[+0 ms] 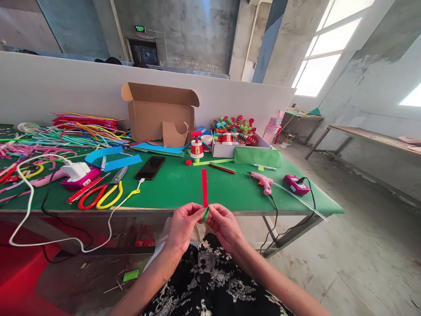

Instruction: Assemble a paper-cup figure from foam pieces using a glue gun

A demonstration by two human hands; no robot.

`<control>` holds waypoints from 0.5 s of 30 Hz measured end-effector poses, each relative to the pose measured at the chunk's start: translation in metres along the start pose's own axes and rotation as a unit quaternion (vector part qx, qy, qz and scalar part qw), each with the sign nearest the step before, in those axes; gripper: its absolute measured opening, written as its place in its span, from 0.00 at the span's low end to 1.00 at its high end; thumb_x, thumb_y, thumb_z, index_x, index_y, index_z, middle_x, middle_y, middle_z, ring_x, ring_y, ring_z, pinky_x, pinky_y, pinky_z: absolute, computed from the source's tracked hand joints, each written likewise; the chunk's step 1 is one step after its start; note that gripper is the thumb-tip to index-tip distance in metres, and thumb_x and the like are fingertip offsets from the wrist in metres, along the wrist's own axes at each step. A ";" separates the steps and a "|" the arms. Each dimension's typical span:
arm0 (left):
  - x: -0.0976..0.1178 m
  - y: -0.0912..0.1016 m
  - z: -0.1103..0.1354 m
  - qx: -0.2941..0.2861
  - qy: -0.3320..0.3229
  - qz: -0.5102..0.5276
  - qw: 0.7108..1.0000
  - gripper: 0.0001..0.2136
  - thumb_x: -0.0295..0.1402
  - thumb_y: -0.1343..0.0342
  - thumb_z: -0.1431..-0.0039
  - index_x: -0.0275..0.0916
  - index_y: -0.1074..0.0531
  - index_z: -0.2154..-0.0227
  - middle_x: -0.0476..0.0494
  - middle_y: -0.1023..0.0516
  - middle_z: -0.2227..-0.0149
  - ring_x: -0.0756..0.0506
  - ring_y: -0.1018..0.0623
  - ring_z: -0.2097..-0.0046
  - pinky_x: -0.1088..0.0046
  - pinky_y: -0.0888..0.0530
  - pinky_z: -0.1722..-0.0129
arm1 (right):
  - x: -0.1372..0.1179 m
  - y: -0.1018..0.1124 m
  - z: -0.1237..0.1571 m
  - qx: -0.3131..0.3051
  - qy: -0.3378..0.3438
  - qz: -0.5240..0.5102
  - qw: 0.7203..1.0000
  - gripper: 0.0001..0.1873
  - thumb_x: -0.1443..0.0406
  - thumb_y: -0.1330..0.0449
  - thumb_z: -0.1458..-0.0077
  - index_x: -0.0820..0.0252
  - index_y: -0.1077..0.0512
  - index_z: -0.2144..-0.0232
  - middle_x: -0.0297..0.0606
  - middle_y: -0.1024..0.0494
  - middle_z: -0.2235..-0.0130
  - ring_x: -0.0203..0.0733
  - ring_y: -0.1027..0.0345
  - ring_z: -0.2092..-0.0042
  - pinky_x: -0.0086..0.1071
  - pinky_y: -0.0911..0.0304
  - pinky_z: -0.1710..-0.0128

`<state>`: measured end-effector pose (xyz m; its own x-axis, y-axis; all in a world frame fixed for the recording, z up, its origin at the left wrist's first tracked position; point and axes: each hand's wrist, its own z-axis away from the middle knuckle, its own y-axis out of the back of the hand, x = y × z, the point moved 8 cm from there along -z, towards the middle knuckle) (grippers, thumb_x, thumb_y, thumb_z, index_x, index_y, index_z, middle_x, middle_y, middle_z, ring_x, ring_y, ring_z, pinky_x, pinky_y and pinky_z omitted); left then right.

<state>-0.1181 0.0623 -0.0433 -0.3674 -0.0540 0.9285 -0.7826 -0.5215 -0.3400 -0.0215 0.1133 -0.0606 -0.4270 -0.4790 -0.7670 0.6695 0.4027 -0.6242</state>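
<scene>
My left hand (187, 221) and my right hand (225, 223) meet just in front of the table's near edge. Both are closed, their fingertips pinching a folded green and red paper strip. The strip's red paper end (204, 186) points away from me over the table, while a short green part (205, 214) shows between my thumbs. My fingers hide some of the fold. Beyond the strip stands a red and white paper cup figure (197, 148), with a small red bottle cap-like disc (188, 162) beside it.
On the green table (174, 188) lie scissors (105, 188), a phone (150, 168), a pink glue gun (263, 182) and a purple socket block (296, 184). Behind are a cardboard box (161, 112), a white box (226, 151) of paper figures and piled pipe cleaners (82, 131). A white cable (29, 206) hangs over the edge.
</scene>
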 end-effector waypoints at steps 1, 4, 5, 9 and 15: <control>0.000 -0.001 0.001 0.000 -0.001 0.000 1.000 0.12 0.37 0.30 0.69 0.36 0.25 0.83 0.49 0.25 0.81 0.52 0.32 0.76 0.77 0.36 0.74 | 0.000 -0.001 0.001 -0.003 0.001 0.005 1.000 0.16 0.57 0.24 0.64 0.61 0.24 0.78 0.30 0.27 0.78 0.32 0.36 0.74 0.28 0.35 0.66; -0.001 -0.002 0.002 -0.002 0.003 -0.001 1.000 0.12 0.37 0.31 0.68 0.37 0.26 0.82 0.50 0.26 0.81 0.51 0.32 0.76 0.76 0.35 0.74 | -0.001 -0.002 0.001 -0.003 0.008 0.023 1.000 0.18 0.55 0.25 0.64 0.60 0.24 0.77 0.31 0.27 0.77 0.34 0.35 0.73 0.30 0.35 0.66; -0.002 -0.001 0.003 0.002 0.004 -0.002 1.000 0.12 0.37 0.31 0.68 0.37 0.26 0.82 0.50 0.26 0.81 0.51 0.31 0.76 0.76 0.35 0.74 | -0.001 -0.001 0.001 0.000 0.012 0.028 1.000 0.18 0.54 0.25 0.64 0.60 0.24 0.78 0.31 0.27 0.77 0.34 0.35 0.73 0.31 0.35 0.66; -0.003 0.002 0.003 0.019 -0.008 -0.020 1.000 0.12 0.39 0.31 0.66 0.39 0.26 0.81 0.51 0.27 0.82 0.50 0.30 0.76 0.76 0.35 0.74 | -0.003 0.003 0.001 0.017 0.032 0.058 0.998 0.18 0.53 0.25 0.65 0.59 0.24 0.78 0.31 0.26 0.77 0.35 0.35 0.73 0.31 0.37 0.67; 0.001 0.002 0.003 0.006 -0.045 -0.068 0.997 0.13 0.40 0.30 0.66 0.38 0.24 0.80 0.49 0.24 0.79 0.50 0.29 0.75 0.75 0.34 0.73 | -0.014 0.006 0.004 0.058 0.070 0.129 0.987 0.15 0.55 0.26 0.64 0.59 0.22 0.78 0.34 0.23 0.76 0.36 0.33 0.72 0.30 0.37 0.67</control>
<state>-0.1188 0.0592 -0.0421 -0.2112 -0.0575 0.9757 -0.8158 -0.5394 -0.2084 -0.0088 0.1190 -0.0536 -0.3075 -0.2551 -0.9167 0.8284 0.4022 -0.3898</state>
